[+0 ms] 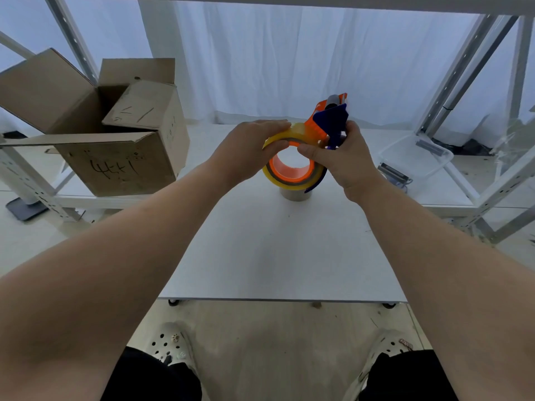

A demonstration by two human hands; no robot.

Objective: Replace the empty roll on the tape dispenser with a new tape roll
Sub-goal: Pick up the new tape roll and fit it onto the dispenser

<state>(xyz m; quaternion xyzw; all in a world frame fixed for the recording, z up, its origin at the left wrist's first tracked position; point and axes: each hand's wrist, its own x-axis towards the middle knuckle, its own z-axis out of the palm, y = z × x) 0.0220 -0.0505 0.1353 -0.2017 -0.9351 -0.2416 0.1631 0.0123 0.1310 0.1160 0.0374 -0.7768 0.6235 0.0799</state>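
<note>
Close together, left hand (249,150) and right hand (346,160), fingers (273,124) curled

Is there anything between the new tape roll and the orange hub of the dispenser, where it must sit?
Nothing visible is in the way. The tape roll already sits around the orange hub of the dispenser, which the right hand holds; the left hand grips the roll. The empty core stands on the table below.

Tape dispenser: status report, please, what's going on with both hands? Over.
Left grip pinches tape roll at its rim. Right grip holds tape dispenser, thumb on roll. Roll sits round orange hub. Empty core on table underneath, not in the way.
</note>
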